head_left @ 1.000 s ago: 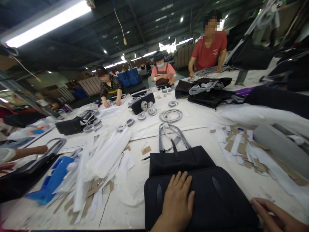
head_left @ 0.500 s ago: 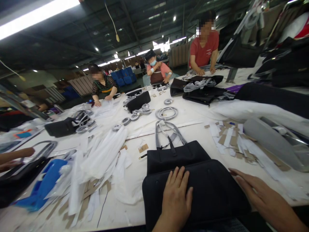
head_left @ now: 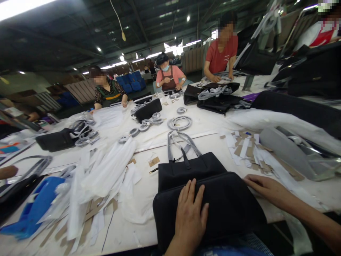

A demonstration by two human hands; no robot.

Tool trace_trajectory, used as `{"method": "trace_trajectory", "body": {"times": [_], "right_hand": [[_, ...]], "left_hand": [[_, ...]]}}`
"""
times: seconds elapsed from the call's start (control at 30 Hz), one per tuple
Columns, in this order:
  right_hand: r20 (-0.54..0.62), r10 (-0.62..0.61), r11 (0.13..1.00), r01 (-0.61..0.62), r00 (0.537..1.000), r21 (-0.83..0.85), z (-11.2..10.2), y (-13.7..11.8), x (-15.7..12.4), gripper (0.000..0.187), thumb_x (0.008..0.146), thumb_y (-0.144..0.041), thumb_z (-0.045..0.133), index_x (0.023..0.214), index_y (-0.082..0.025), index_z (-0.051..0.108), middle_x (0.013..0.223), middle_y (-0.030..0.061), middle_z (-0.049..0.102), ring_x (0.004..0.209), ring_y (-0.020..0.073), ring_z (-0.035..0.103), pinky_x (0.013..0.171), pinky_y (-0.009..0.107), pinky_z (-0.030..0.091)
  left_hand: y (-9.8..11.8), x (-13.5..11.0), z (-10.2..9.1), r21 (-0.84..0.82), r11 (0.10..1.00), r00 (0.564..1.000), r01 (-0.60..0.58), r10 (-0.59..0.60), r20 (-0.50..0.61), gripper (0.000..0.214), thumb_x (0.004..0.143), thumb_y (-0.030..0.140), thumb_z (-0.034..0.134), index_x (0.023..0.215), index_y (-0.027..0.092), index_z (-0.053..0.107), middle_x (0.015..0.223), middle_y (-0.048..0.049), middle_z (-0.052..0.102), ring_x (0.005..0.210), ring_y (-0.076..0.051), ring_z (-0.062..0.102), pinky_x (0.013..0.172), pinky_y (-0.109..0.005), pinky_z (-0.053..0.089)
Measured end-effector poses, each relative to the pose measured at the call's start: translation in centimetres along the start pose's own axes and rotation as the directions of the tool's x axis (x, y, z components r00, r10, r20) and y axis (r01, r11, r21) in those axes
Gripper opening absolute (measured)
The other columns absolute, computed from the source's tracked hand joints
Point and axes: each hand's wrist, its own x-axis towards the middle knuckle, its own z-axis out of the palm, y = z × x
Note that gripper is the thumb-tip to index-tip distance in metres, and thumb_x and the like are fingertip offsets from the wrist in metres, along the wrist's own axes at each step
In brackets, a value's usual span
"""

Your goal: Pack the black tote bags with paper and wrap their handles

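Observation:
A black handbag (head_left: 213, 209) lies at the table's front edge with its base panel towards me. Its grey-wrapped handles (head_left: 170, 147) point away across the table. My left hand (head_left: 190, 211) rests flat on the panel, fingers stretched out and holding nothing. At the bag's upper right edge, my right hand (head_left: 262, 186) has its fingertips closed on the rim; the far side of that grip is hidden. A small black tab with a gold tip (head_left: 153, 170) sticks out on the bag's left.
Left of the bag lie white wrapping sheets (head_left: 109, 170), cardboard strips (head_left: 93, 209) and a blue plastic object (head_left: 37, 206). More scraps (head_left: 245, 149) and a grey padded piece (head_left: 285, 153) lie to the right. Coiled wrapped straps (head_left: 179, 122) lie beyond. Several co-workers work around the table.
My right hand has drawn in from beside the bag's right edge to grip it. My left hand stays on the panel. The view has shifted slightly right; a co-worker across has lowered an arm.

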Motion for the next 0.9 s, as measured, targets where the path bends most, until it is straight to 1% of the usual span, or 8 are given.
{"method": "trace_trajectory", "body": {"times": [0.13, 0.3, 0.37, 0.53, 0.6, 0.67, 0.8, 0.9], "right_hand": [[-0.247, 0.027, 0.985, -0.068, 0.969, -0.157, -1.0, -0.4, 1.0, 0.043, 0.094, -0.053, 0.039, 0.086, -0.024, 0.070, 0.095, 0.0078, 0.075, 0.094, 0.0308, 0.068, 0.082, 0.037, 0.049], [-0.521, 0.296, 0.921, -0.384, 0.801, -0.068, -4.2, 0.7, 2.2, 0.061, 0.092, -0.065, 0.028, 0.106, -0.020, 0.067, 0.105, 0.0154, 0.073, 0.098, 0.0372, 0.067, 0.073, 0.040, 0.048], [-0.542, 0.335, 0.909, -0.416, 0.771, -0.030, -4.9, 1.2, 2.4, 0.064, 0.091, -0.067, 0.027, 0.111, -0.019, 0.066, 0.108, 0.0160, 0.072, 0.100, 0.0384, 0.067, 0.072, 0.040, 0.048], [-0.441, 0.189, 0.965, -0.250, 0.878, -0.084, -4.3, 1.3, 2.9, 0.061, 0.088, -0.065, 0.041, 0.116, -0.014, 0.061, 0.122, 0.0206, 0.066, 0.103, 0.0361, 0.066, 0.085, 0.042, 0.050], [-0.498, 0.119, 0.973, -0.201, 0.859, -0.115, -3.8, 0.8, 3.0, 0.061, 0.088, -0.062, 0.042, 0.121, -0.014, 0.057, 0.134, 0.0223, 0.058, 0.116, 0.0381, 0.060, 0.094, 0.045, 0.047], [-0.532, 0.165, 0.967, -0.242, 0.831, -0.079, -3.5, 0.0, 3.1, 0.060, 0.087, -0.062, 0.046, 0.123, -0.016, 0.056, 0.131, 0.0218, 0.060, 0.118, 0.0399, 0.059, 0.096, 0.048, 0.046], [-0.431, 0.377, 0.879, -0.169, 0.820, 0.447, -3.4, -1.4, 3.5, 0.057, 0.085, -0.060, 0.058, 0.122, -0.018, 0.053, 0.109, 0.0152, 0.070, 0.094, 0.0298, 0.070, 0.082, 0.037, 0.055], [-0.379, 0.363, 0.779, -0.054, 0.852, 0.625, -3.2, -1.4, 3.9, 0.059, 0.083, -0.055, 0.065, 0.128, -0.019, 0.053, 0.116, 0.0125, 0.069, 0.094, 0.0257, 0.070, 0.079, 0.031, 0.057]], "left_hand": [[0.2, -0.1, -0.4, 0.007, 1.000, 1.000, -0.002, 0.002, -0.007, 0.052, 0.095, 0.029, 0.054, 0.146, 0.027, 0.045, 0.155, -0.0076, 0.042, 0.140, -0.029, 0.043, 0.109, -0.050, 0.048], [0.1, -0.3, -0.4, 0.009, 1.000, 1.000, -0.015, 0.015, -0.025, 0.051, 0.095, 0.030, 0.053, 0.146, 0.026, 0.046, 0.156, -0.0069, 0.039, 0.141, -0.029, 0.041, 0.109, -0.049, 0.048], [-0.1, -0.2, -0.2, 0.006, 1.000, 1.000, -0.016, 0.016, -0.021, 0.051, 0.095, 0.031, 0.053, 0.146, 0.027, 0.045, 0.156, -0.0068, 0.039, 0.141, -0.029, 0.041, 0.109, -0.049, 0.048], [-0.4, -0.1, 0.3, 0.000, 1.000, 1.000, -0.012, 0.012, -0.022, 0.053, 0.095, 0.032, 0.054, 0.146, 0.029, 0.045, 0.155, -0.0061, 0.041, 0.139, -0.028, 0.043, 0.107, -0.049, 0.049], [-0.4, -0.2, 0.3, -0.001, 1.000, 1.000, -0.009, 0.009, -0.029, 0.053, 0.094, 0.032, 0.055, 0.146, 0.029, 0.045, 0.155, -0.0057, 0.042, 0.139, -0.028, 0.044, 0.107, -0.048, 0.049], [-0.4, -0.2, 0.3, -0.002, 1.000, 0.999, -0.009, 0.009, -0.034, 0.052, 0.094, 0.032, 0.055, 0.146, 0.029, 0.046, 0.155, -0.0054, 0.042, 0.139, -0.028, 0.044, 0.107, -0.048, 0.049], [-0.3, -0.1, 0.2, -0.008, 1.000, 0.999, -0.013, 0.013, -0.040, 0.052, 0.094, 0.031, 0.055, 0.145, 0.029, 0.046, 0.155, -0.0058, 0.042, 0.139, -0.028, 0.044, 0.107, -0.047, 0.049], [-0.3, -0.1, 0.2, -0.009, 1.000, 0.999, -0.017, 0.016, -0.050, 0.052, 0.094, 0.032, 0.055, 0.145, 0.028, 0.047, 0.155, -0.0060, 0.042, 0.139, -0.029, 0.044, 0.106, -0.048, 0.049]]}}
